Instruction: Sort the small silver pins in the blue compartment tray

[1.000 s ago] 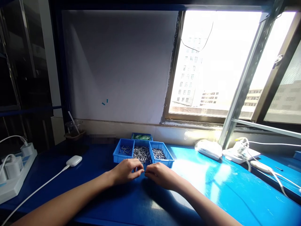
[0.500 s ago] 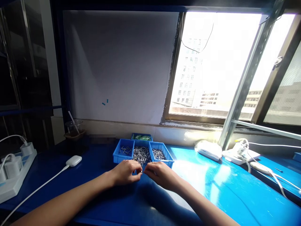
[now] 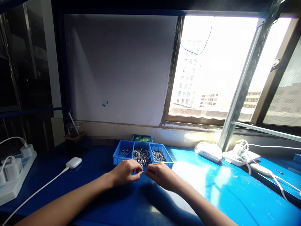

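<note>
Silver-pale, a slim piece [image 3: 143,171] was found between the fingertips of both hands, above the near part of the blue bench [image 3: 113,207] and just to the near side of the containers. Its long axis ran left to right, close to level, one end directed at the left hand [image 3: 127,171] and the other at the right hand [image 3: 160,173]. Which end was the head or tip could not be told, since the fingers covered most of it. Both hands were drawn to a narrow pinch, thumb against fingers, the left closed on the left end and the right on the right end. Of the containers, the left blue bin [image 3: 118,161] held a few dark pins [image 3: 125,152], scattered and lying at mixed angles. The right blue bin [image 3: 168,155] held a fuller layer of similar pins. Between these two bins lay a dense heap of metal pins [image 3: 141,156], pointing in many directions; the near edge of the heap was partly hidden by the hands. A far blue bin [image 3: 133,138], behind the heap, contained green items [image 3: 142,139] too small to identify. The exposed section of the slim piece appeared thin, straight and bright; finer detail could not be read.
</note>
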`<state>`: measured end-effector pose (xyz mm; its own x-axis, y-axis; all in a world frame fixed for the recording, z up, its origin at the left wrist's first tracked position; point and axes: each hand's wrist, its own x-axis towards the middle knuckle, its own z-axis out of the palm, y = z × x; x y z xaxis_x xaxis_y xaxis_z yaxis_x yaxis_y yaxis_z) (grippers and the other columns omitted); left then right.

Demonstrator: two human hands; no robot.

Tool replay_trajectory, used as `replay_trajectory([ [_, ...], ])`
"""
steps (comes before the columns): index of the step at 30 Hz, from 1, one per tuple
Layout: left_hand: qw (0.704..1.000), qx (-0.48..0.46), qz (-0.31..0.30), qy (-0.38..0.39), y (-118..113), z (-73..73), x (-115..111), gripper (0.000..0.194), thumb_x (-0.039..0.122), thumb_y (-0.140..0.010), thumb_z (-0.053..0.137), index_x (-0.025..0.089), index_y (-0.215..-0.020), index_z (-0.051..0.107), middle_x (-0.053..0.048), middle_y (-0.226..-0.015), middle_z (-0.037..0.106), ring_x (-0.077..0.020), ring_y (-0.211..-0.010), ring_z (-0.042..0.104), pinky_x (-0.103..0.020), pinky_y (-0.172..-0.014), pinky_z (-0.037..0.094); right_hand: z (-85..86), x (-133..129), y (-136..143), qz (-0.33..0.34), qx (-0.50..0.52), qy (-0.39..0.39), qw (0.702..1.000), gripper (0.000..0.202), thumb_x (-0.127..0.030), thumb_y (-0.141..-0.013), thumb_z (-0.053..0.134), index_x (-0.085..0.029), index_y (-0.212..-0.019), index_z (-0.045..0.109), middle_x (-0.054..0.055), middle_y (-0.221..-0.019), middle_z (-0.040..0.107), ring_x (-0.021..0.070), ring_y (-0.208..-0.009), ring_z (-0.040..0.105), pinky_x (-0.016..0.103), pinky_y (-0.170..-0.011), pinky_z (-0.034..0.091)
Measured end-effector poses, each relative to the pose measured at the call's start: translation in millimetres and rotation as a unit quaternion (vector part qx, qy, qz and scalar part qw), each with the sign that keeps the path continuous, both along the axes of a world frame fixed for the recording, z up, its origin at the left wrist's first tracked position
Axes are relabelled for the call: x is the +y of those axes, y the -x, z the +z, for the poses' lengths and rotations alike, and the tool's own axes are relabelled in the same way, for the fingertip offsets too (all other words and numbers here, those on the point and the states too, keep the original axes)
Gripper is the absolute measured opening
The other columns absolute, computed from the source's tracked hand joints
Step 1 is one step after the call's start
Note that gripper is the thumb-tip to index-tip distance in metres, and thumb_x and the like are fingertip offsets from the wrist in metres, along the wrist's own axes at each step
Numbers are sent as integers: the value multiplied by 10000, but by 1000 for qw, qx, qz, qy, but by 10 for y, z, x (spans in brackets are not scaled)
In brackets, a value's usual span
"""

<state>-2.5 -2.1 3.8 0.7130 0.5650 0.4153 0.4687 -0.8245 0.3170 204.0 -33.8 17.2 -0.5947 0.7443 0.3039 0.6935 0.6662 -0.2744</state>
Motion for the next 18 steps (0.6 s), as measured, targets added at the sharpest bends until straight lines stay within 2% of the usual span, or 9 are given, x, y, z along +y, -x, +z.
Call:
replay_trajectory([
  [7,989,-71,-36,123,-39,22,-10,109,185,-799,583,156,-866,663,-19,-825,641,-135,-741,596,-201,-635,448,-145,68,40,38,25,63,997,273,-232,-927,461,-157,-755,660,5,-640,612,111,-554,512,222,-552,361],
  [12,981,-58,-36,182,-10,37,-25,128,183,-767,577,165,-887,619,-15,-909,641,-132,-733,599,-197,-610,456,-51,35,24,2,-9,65,998,159,-265,-866,575,-167,-821,692,16,-671,639,129,-588,547,225,-548,363],
  [15,985,-28,-8,172,5,48,-32,117,177,-768,558,172,-879,595,-1,-863,647,-129,-703,591,-205,-615,445,36,4,1,-12,-4,72,997,172,-300,-859,585,-190,-925,700,15,-702,653,136,-617,575,220,-562,387],
  [18,994,10,15,104,2,32,-32,58,175,-763,559,173,-816,582,12,-772,622,-132,-685,561,-212,-612,417,55,-11,9,-3,5,61,998,198,-308,-887,548,-182,-941,692,16,-700,649,133,-615,573,220,-561,389],
])
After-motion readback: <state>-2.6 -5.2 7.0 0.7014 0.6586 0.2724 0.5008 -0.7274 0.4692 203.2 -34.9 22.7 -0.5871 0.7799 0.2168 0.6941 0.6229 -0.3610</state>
